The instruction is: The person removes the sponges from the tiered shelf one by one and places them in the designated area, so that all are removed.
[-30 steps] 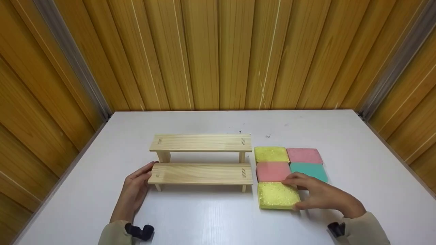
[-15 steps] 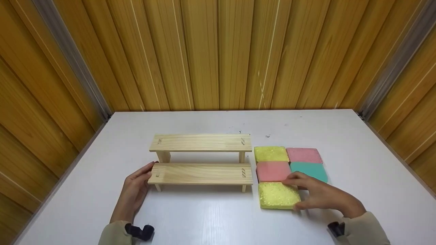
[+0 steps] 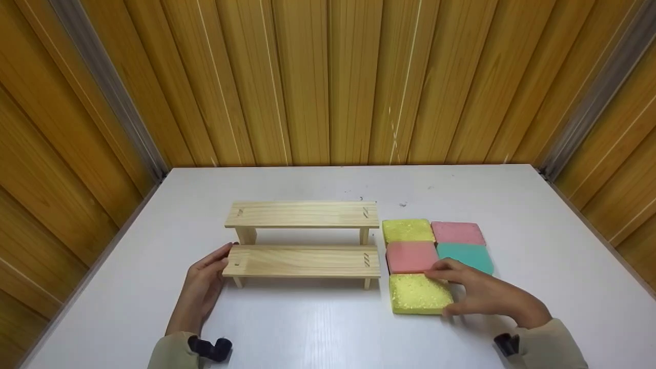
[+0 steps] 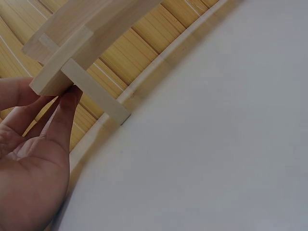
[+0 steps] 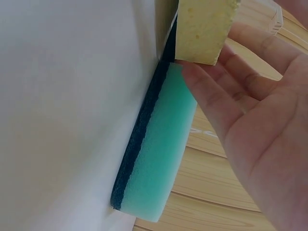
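In the head view, my right hand [image 3: 484, 292] holds the front yellow sponge [image 3: 417, 294] at its right side, fingers at the far edge and thumb at the near corner. Behind it lie a pink sponge [image 3: 411, 256], a teal sponge [image 3: 465, 258], a second yellow sponge [image 3: 407, 231] and a second pink sponge [image 3: 457, 233], side by side. The right wrist view shows the teal sponge's dark blue bottom layer [image 5: 132, 159]. My left hand [image 3: 200, 284] grips the left end of the lower board [image 3: 302, 262] of a two-level wooden stand; fingers reach beneath the board [image 4: 60, 72].
The stand's higher board [image 3: 302, 214] is at the back, just left of the sponges. A white table [image 3: 307, 328] carries everything. Yellow wood-patterned panels [image 3: 328, 82] enclose the back and both sides.
The front yellow sponge has shifted very slightly right, and the pink sponge behind it has moved a touch away from me. My left hand and the stand stay put.
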The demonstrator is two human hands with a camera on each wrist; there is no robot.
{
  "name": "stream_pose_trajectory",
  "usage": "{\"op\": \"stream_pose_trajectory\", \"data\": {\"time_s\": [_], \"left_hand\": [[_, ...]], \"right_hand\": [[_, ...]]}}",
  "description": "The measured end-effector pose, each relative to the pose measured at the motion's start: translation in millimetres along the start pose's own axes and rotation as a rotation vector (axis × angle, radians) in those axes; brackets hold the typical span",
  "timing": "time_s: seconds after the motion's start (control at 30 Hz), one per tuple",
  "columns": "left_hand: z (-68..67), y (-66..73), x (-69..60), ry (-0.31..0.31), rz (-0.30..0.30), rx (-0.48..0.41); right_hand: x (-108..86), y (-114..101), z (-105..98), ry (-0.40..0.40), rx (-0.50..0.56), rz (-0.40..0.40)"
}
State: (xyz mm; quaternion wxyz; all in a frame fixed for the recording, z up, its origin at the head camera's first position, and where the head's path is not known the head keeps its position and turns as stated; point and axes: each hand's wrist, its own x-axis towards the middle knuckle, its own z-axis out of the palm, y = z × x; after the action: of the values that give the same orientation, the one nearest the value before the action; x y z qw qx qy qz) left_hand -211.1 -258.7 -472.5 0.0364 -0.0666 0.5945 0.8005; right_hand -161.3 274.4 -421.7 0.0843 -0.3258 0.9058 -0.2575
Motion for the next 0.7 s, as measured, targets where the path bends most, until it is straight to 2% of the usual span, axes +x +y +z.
{"op": "stream_pose_trajectory", "data": {"time_s": [0.23, 0.43, 0.57, 0.7], "left_hand": [[0.0, 0.1, -0.2, 0.018, -0.003, -0.004], [-0.3, 0.6, -0.2, 0.012, -0.008, -0.022], [-0.5, 0.6, -0.2, 0.006, -0.009, -0.025], [-0.9, 0.7, -0.3, 0.002, -0.011, -0.026]], "right_hand": [[-0.1, -2.7, -0.9, -0.031, 0.007, 0.074], [0.3, -3.6, -1.3, -0.028, -0.011, 0.071], [1.5, -4.4, -3.0, -0.045, -0.003, 0.104], [1.7, -4.4, -3.0, -0.030, -0.016, 0.080]]}}
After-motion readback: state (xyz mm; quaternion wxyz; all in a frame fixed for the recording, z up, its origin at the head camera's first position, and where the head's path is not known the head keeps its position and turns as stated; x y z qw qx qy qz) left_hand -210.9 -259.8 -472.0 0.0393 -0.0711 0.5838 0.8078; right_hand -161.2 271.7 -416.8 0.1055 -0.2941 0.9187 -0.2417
